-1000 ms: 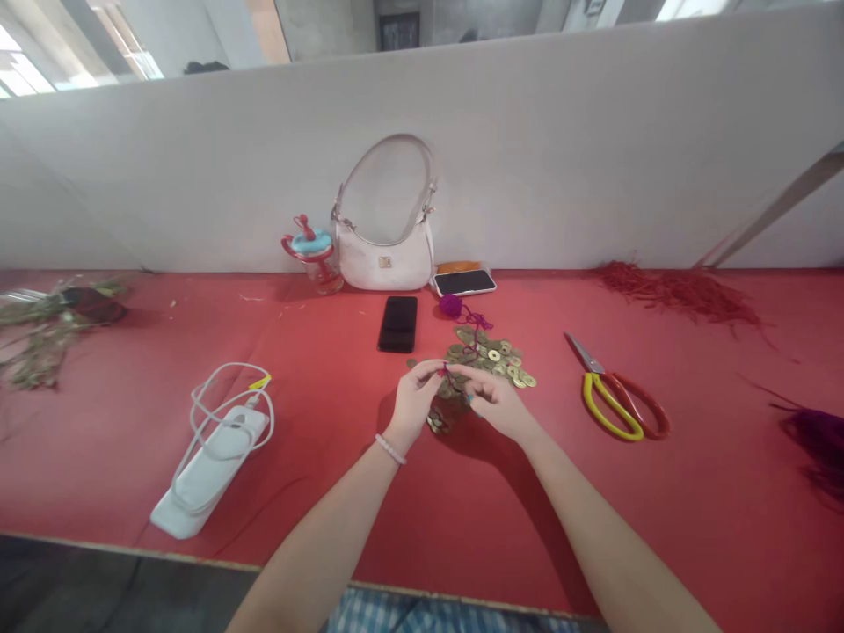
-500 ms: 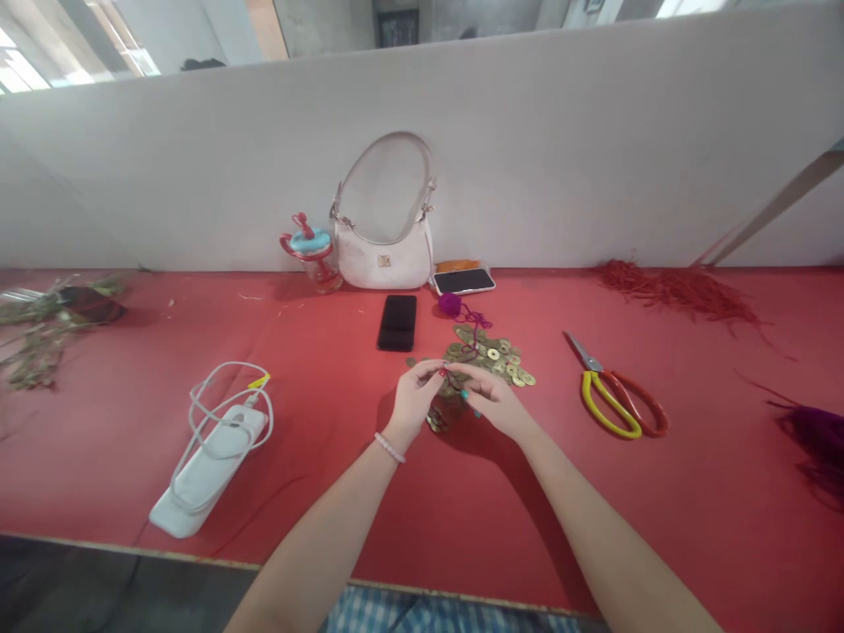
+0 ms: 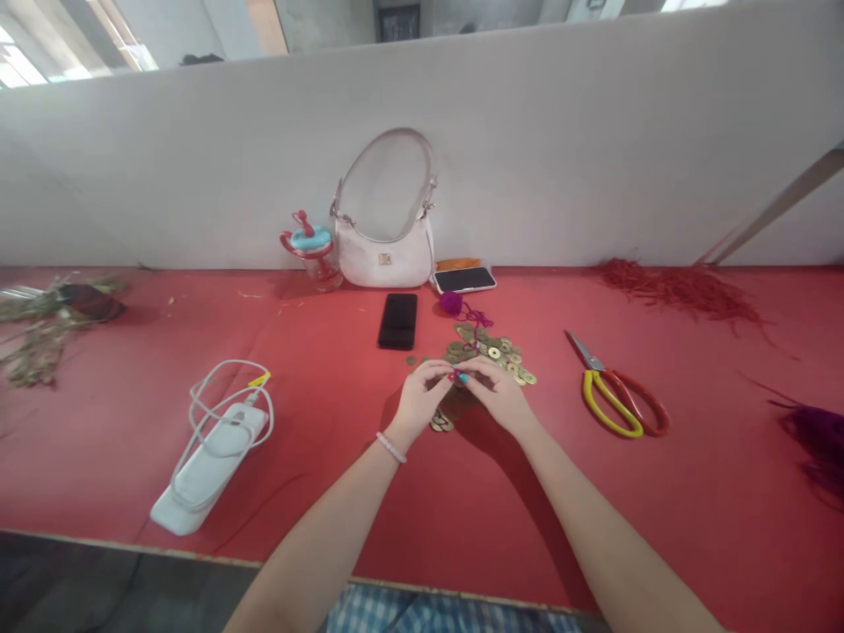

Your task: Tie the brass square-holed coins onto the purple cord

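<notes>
My left hand (image 3: pixel 422 400) and my right hand (image 3: pixel 498 396) meet fingertip to fingertip over the red table, both pinched on a thin purple cord (image 3: pixel 473 330). That cord runs back to a small purple ball of thread (image 3: pixel 450 303). Just beyond my fingers lies a pile of brass coins with holes (image 3: pixel 498 350). A short string of coins (image 3: pixel 440 423) hangs below my hands. What exactly sits between my fingertips is too small to see.
Yellow-and-red scissors (image 3: pixel 616 400) lie to the right. A black phone (image 3: pixel 398 321), a second phone (image 3: pixel 464 280), a white handbag (image 3: pixel 383 255) and a cup (image 3: pixel 313 255) stand behind. A white power bank with cable (image 3: pixel 211 457) lies left. Red threads (image 3: pixel 679 288) lie far right.
My hands have closed together and shifted slightly away from me toward the coin pile. The fingertips now touch.
</notes>
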{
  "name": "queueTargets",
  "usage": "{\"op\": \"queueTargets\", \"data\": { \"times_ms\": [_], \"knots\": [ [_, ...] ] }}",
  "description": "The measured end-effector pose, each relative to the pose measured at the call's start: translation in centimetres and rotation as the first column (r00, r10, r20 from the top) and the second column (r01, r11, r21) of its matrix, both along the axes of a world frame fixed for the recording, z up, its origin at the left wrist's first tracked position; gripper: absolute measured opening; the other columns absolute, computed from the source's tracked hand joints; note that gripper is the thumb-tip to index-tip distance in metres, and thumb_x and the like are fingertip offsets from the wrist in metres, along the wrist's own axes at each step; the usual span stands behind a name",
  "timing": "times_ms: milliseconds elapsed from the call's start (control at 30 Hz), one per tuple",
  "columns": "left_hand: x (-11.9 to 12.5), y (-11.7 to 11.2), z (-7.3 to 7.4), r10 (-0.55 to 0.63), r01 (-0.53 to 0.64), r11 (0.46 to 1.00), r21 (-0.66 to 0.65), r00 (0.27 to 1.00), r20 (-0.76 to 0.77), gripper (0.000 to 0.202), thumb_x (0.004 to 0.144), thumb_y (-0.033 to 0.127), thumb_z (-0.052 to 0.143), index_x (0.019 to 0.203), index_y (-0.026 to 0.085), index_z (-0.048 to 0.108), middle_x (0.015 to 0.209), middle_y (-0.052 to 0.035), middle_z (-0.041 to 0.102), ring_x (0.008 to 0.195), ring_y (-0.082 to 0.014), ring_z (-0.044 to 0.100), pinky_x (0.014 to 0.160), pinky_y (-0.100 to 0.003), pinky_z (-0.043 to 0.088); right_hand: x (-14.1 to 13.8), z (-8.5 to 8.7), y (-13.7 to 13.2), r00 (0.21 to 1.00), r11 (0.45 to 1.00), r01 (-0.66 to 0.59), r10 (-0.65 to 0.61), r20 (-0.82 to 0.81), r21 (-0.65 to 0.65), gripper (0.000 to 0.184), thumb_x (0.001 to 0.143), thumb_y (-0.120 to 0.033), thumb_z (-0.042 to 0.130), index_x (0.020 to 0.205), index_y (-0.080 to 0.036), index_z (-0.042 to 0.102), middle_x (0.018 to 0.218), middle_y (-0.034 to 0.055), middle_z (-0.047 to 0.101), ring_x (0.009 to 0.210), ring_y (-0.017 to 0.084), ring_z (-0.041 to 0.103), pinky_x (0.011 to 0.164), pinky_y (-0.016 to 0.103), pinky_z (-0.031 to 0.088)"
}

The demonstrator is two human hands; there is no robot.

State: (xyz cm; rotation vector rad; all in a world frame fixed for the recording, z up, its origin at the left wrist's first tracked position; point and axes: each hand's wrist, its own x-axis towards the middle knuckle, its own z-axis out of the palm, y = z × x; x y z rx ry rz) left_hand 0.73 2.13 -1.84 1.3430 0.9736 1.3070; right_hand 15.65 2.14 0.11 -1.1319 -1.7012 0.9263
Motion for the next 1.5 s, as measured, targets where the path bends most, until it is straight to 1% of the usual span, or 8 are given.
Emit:
{"op": "queueTargets", "data": {
  "times_ms": [133,333,533,767,900,1133,1400,1500],
  "knots": [
    [0.0,-0.1,0.1,-0.008,0.008,1.0,0.029,1.0,-0.017,0.014,0.075,0.026,0.058,0.077,0.015,0.066,0.086,-0.0073,0.059,0.085,-0.0161,0.056,0.078,-0.028,0.045,0.0,0.0,0.0,1.0,0.999,0.019,-0.019,-0.017,-0.03,0.012,0.078,-0.028,0.053,0.083,-0.019,0.06,0.087,0.0054,0.057,0.081,0.018,0.056,0.072,0.031,0.046],
    [0.0,-0.1,0.1,-0.043,0.043,0.999,-0.016,0.999,-0.009,0.015,0.076,0.027,0.057,0.078,0.015,0.064,0.085,-0.0063,0.059,0.079,-0.015,0.057,0.075,-0.027,0.046,-0.1,0.1,-0.2,0.994,0.989,-0.006,-0.01,-0.107,-0.146,0.015,0.076,-0.031,0.056,0.085,-0.019,0.055,0.079,0.0024,0.057,0.07,0.015,0.056,0.065,0.028,0.046],
    [0.0,-0.2,0.0,-0.054,0.054,0.997,-0.049,0.998,0.012,0.015,0.076,0.028,0.056,0.079,0.015,0.063,0.086,-0.0051,0.057,0.077,-0.0135,0.056,0.07,-0.024,0.047,-0.1,0.3,-0.3,0.996,0.987,-0.012,-0.003,-0.091,-0.162,0.015,0.075,-0.03,0.055,0.085,-0.019,0.054,0.077,0.0014,0.055,0.069,0.014,0.053,0.065,0.027,0.045],
    [0.1,-0.6,0.7,-0.086,0.102,0.981,-0.163,0.991,0.101,0.019,0.074,0.032,0.058,0.08,0.015,0.062,0.078,-0.0036,0.059,0.064,-0.0109,0.056,0.06,-0.023,0.048,0.0,0.7,-0.4,0.995,0.981,0.011,-0.031,-0.098,-0.194,0.015,0.073,-0.031,0.057,0.08,-0.019,0.053,0.076,0.001,0.056,0.066,0.013,0.053,0.061,0.026,0.045],
    [0.2,-0.6,0.9,-0.075,0.092,0.983,-0.162,0.992,0.105,0.021,0.073,0.034,0.059,0.08,0.014,0.061,0.077,-0.0033,0.06,0.064,-0.0104,0.055,0.057,-0.021,0.046,0.0,0.6,-0.3,0.994,0.98,0.012,-0.033,-0.104,-0.196,0.015,0.073,-0.032,0.057,0.079,-0.019,0.054,0.073,0.001,0.057,0.064,0.013,0.054,0.06,0.026,0.046],
    [0.2,-0.5,0.8,-0.064,0.063,0.975,-0.214,0.998,0.003,0.023,0.076,0.032,0.054,0.084,0.012,0.062,0.052,0.0031,0.05,0.047,-0.007,0.046,0.049,-0.018,0.039,0.1,0.7,-0.3,0.99,0.977,0.041,-0.069,-0.126,-0.211,0.014,0.073,-0.031,0.056,0.079,-0.019,0.058,0.078,0.0033,0.061,0.067,0.016,0.059,0.061,0.028,0.049],
    [0.2,-1.0,1.5,-0.16,0.129,0.971,-0.202,0.976,-0.146,0.03,0.078,0.036,0.051,0.087,0.011,0.065,0.05,0.0033,0.048,0.043,-0.0058,0.042,0.043,-0.017,0.034,0.1,0.6,0.0,0.992,0.991,0.08,-0.09,-0.087,-0.109,0.012,0.073,-0.027,0.054,0.078,-0.018,0.06,0.078,0.0038,0.062,0.068,0.016,0.059,0.061,0.028,0.049],
    [0.1,-1.2,1.7,-0.172,0.141,0.974,-0.176,0.97,-0.172,0.028,0.078,0.033,0.05,0.086,0.011,0.065,0.052,0.0019,0.052,0.043,-0.0053,0.041,0.041,-0.016,0.034,0.1,0.6,0.0,0.991,0.989,0.069,-0.083,-0.105,-0.13,0.013,0.074,-0.029,0.054,0.078,-0.018,0.059,0.072,0.0025,0.06,0.059,0.014,0.057,0.055,0.026,0.047]
  ]
}}
